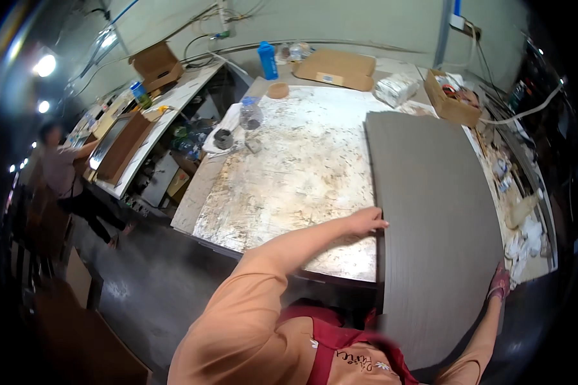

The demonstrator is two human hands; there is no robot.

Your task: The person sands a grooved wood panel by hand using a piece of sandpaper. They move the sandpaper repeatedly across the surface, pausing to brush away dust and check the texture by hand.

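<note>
A long grey panel (pixel 433 212) with a fine lengthwise grain lies on the right part of a worn white worktable (pixel 289 173) and reaches past its front edge toward my body. My bare left hand (pixel 366 221) is closed on the panel's left edge, its fingertips at the rim. On the opposite long edge, my right hand (pixel 499 282), in a dark reddish glove, grips the panel; some of its fingers are hidden. Whether the panel is one board or several stacked ones I cannot tell.
Toward the back stand a blue bottle (pixel 268 61), a flat cardboard piece (pixel 335 68), a wrapped white bundle (pixel 396 88) and a cardboard box of odds and ends (pixel 453 99). Crumpled white scraps (pixel 526 247) lie right of the panel. Another person (pixel 64 170) works at a left bench (pixel 192 80).
</note>
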